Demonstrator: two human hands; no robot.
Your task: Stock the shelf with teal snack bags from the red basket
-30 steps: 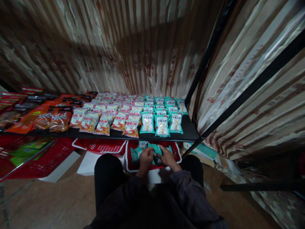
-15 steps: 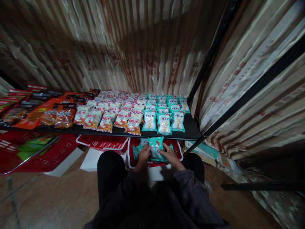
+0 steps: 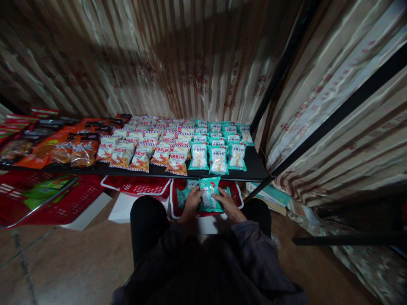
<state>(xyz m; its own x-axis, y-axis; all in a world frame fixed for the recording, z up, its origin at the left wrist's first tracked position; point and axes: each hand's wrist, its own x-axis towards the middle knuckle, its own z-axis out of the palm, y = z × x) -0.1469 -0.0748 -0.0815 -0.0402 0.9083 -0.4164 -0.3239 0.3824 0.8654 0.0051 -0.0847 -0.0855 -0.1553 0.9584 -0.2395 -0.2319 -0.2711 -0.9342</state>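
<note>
A teal snack bag (image 3: 210, 195) stands tilted between a person's two bare hands, above a red basket with a white rim (image 3: 172, 202). The left hand (image 3: 190, 205) is partly closed, its fingers curled against the bag's left edge; the right hand (image 3: 229, 205) is half open, thumb and fingers pressed on the right side, so the bag lies directly between them. More teal bags (image 3: 181, 198) fill the basket, partly hidden behind the held one. To the left, a second red basket (image 3: 152, 188) sits under the shelf, its contents unclear, while a larger red basket (image 3: 63, 216) holds green packets (image 3: 47, 191). A second earlier the hands are close together low in the basket; now they are farther apart, the bag's face in plain view. Above, the black shelf (image 3: 254, 169) carries teal-and-white bags (image 3: 218, 160), white-and-orange bags (image 3: 140, 156) and orange bags (image 3: 83, 151), their rows unchanged.
</note>
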